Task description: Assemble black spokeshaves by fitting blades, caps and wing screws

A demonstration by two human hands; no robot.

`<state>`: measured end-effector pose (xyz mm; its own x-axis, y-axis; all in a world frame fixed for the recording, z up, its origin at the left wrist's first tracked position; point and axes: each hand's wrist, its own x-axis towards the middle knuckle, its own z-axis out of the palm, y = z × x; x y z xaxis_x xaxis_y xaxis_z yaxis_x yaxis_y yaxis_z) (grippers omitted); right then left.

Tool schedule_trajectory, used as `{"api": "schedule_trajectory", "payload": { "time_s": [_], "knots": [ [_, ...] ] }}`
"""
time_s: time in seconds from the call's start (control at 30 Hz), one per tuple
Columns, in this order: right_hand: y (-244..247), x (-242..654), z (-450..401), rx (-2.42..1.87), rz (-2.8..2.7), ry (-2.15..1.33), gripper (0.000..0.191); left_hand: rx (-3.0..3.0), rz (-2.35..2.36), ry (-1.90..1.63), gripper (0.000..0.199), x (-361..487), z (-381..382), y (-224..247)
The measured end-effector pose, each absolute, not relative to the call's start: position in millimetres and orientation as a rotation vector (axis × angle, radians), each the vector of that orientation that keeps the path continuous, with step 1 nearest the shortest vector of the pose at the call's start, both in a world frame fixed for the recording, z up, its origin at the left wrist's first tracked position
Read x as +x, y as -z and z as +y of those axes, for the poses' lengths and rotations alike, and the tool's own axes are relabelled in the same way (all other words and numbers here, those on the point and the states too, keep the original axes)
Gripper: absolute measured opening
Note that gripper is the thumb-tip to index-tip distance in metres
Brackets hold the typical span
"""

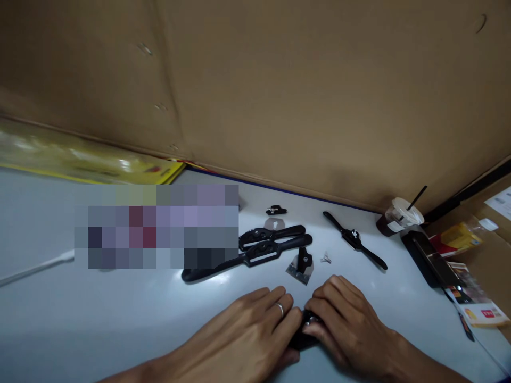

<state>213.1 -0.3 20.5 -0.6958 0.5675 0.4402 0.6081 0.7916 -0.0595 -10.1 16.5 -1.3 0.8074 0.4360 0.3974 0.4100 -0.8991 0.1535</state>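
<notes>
Low in the view, my left hand point(259, 327), with a ring on one finger, is closed round a black spokeshave point(304, 339). My right hand point(351, 324) grips the same tool from the other side, fingers curled over a shiny fitting on it. Most of that spokeshave is hidden by my hands. Just beyond lie two bare black spokeshave bodies point(261, 259), side by side. Right of them rest a blade with a black cap on it point(302, 264) and a silver thumbscrew point(326, 258). Farther back are another blade point(274, 224) and a black cap point(276, 210).
An assembled spokeshave point(355, 240) lies to the right. Behind it stands a lidded drink cup point(399, 217) with a straw, near a dark phone point(435, 260) and packets point(459, 239). Yellow plastic packaging point(88, 159) lies along the cardboard wall point(299, 96). A blurred patch covers the left.
</notes>
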Motion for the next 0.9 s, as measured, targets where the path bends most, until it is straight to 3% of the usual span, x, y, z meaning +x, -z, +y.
{"api": "schedule_trajectory", "payload": {
  "time_s": [0.13, 0.3, 0.43, 0.57, 0.73, 0.9],
  "knots": [
    [-20, 216, -1, -0.935, -2.502, 0.034, 0.035, 2.874, 0.719, -0.668, 0.045, -8, 18, 5],
    [-24, 218, -8, -0.972, -2.404, -0.052, 0.013, 2.912, 0.722, -0.637, 0.028, -8, 20, 3],
    [-25, 217, -16, -0.898, -2.489, -0.037, 0.021, 2.911, 0.661, -0.668, 0.025, -10, 21, 1],
    [-26, 215, -17, -0.905, -2.431, -0.144, 0.012, 2.899, 0.633, -0.715, 0.021, -11, 21, 3],
    [-35, 217, -13, -0.779, -2.405, -0.274, 0.033, 2.893, 0.63, -0.714, 0.019, -11, 22, 3],
    [-40, 220, -10, -0.788, -2.367, -0.41, 0.03, 2.89, 0.631, -0.694, 0.017, -11, 22, 2]
  ]
}}
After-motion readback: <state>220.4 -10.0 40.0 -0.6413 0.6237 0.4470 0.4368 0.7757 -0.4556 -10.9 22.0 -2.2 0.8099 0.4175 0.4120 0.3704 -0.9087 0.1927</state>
